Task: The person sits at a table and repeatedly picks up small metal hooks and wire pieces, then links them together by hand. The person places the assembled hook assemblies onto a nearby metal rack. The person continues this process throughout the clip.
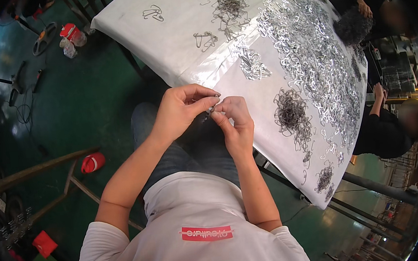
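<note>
Over my lap, just off the near edge of the white-covered table [171, 48], my two hands meet fingertip to fingertip. My left hand [181, 108] pinches a small metal piece with thumb and forefinger. From the other side, the closed fingers of my right hand [237, 123] grip the same small metal piece [211, 110]. Fingers cover most of it, so its exact kind is hidden. Closest on the table lies a heap of short shiny metal pieces [254, 64]. Beyond it spreads a large pile of silvery bent hooks [312, 55].
Darker bent-wire clips lie in one heap [292, 112] at right and another heap [230, 7] farther back. Two people in dark clothes [387, 131] sit across the table. At left are a wooden rail [37, 177] and a red bag [93, 163] on the green floor.
</note>
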Action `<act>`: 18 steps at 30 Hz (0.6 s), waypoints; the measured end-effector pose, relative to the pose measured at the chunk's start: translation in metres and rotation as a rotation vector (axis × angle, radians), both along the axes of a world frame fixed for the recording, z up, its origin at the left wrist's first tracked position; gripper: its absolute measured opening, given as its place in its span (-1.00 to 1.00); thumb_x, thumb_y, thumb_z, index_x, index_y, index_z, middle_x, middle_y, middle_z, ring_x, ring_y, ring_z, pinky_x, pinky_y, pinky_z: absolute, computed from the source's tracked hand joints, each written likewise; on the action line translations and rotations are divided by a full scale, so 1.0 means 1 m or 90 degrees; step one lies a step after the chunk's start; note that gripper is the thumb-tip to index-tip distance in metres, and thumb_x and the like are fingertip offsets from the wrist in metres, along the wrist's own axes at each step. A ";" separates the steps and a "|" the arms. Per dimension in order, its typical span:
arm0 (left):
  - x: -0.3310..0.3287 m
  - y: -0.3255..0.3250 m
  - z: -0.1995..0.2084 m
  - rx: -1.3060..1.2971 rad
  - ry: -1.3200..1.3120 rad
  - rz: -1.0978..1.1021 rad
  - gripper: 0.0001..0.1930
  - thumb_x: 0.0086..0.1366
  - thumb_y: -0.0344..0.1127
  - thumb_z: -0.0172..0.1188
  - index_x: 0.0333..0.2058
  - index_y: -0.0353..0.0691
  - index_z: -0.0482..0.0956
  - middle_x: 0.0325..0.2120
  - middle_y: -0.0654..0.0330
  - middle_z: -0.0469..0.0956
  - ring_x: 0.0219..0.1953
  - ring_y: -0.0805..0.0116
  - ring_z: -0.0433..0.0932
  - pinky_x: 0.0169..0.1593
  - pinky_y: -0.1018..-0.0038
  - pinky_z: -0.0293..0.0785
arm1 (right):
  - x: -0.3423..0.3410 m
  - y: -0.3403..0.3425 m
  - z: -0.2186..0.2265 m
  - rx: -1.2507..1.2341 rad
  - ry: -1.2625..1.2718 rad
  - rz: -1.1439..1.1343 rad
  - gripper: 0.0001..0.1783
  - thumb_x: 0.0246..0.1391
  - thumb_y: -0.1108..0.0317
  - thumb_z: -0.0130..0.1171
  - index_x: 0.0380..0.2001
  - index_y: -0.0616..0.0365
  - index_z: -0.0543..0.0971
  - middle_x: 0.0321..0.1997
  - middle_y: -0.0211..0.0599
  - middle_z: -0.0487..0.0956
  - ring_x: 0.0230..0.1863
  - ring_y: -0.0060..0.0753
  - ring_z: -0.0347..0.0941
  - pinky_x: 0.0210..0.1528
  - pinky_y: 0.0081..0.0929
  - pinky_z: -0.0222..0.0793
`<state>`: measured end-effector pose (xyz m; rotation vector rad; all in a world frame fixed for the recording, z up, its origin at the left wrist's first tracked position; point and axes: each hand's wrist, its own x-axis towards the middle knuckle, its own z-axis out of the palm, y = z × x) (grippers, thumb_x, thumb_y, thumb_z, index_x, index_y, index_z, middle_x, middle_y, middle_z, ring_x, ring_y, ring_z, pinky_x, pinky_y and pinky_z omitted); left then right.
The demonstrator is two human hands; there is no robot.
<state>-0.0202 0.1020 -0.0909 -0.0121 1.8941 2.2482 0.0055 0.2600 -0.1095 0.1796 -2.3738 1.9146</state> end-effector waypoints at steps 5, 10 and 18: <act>0.004 -0.003 0.001 -0.056 0.037 0.031 -0.84 0.17 -0.43 0.27 -0.27 -0.35 0.66 -0.39 0.21 0.66 -0.37 0.58 0.57 -0.28 0.63 0.47 | -0.002 -0.002 -0.003 0.027 0.004 0.000 -0.90 -0.04 0.42 0.29 -0.40 0.15 0.61 -0.27 -0.38 0.41 -0.26 -0.49 0.37 -0.30 -0.56 0.27; 0.007 -0.004 -0.003 -0.098 0.077 0.045 -0.87 0.14 -0.44 0.28 -0.31 -0.30 0.68 -0.40 0.25 0.66 -0.40 0.61 0.55 -0.35 0.64 0.40 | -0.006 -0.004 -0.007 0.026 0.000 -0.004 -0.89 -0.05 0.41 0.30 -0.40 0.15 0.60 -0.28 -0.39 0.41 -0.26 -0.48 0.36 -0.30 -0.55 0.27; 0.008 -0.012 -0.010 -0.125 0.112 0.064 -0.88 0.12 -0.55 0.26 -0.33 -0.29 0.65 -0.36 0.26 0.60 -0.34 0.57 0.48 -0.30 0.64 0.31 | -0.061 0.021 -0.021 0.131 -0.060 0.041 -0.85 -0.03 0.36 0.29 -0.35 0.16 0.63 -0.28 -0.29 0.55 -0.27 -0.44 0.45 -0.29 -0.48 0.35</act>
